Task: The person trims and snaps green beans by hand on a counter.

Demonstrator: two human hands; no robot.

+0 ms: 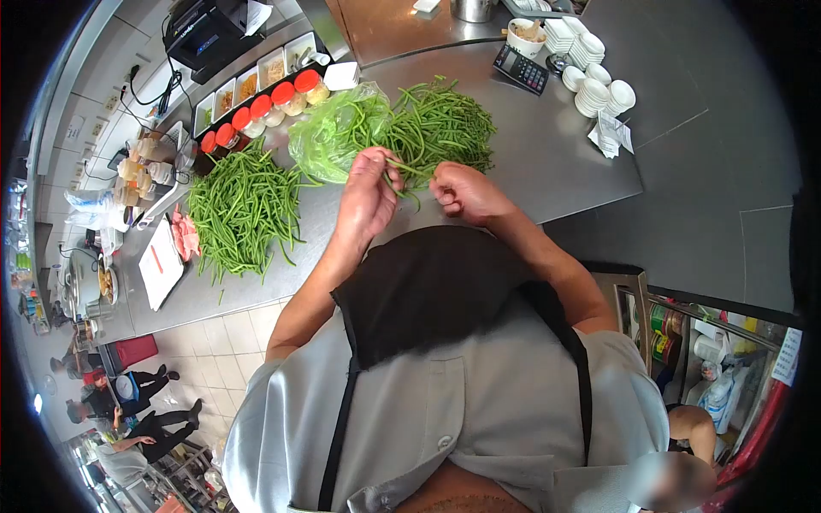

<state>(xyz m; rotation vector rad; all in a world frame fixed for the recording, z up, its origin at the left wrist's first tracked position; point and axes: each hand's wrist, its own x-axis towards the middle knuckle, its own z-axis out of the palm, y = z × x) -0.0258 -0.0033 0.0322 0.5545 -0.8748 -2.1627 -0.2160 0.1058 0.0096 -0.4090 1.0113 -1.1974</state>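
Note:
Both my hands meet over the near edge of the steel counter (pixel 547 175), in front of a heap of long green beans (pixel 445 124). Pinched in my left hand (pixel 370 192) are a few green beans (pixel 402 168) that stretch across toward the other hand. My right hand (pixel 466 192) is closed at their right end, its fingertips partly hidden. A green plastic bag (pixel 329 141) with some beans on it lies just beyond my left hand. Farther left spreads a second pile of green beans (pixel 244 214).
Red-lidded jars (pixel 278 103) and white trays of ingredients (pixel 248 85) line the back left. A white notepad (pixel 161 263) lies beside the left pile. At the right are a calculator (pixel 520 68) and stacked white cups (pixel 592 96). Several people stand at the far lower left.

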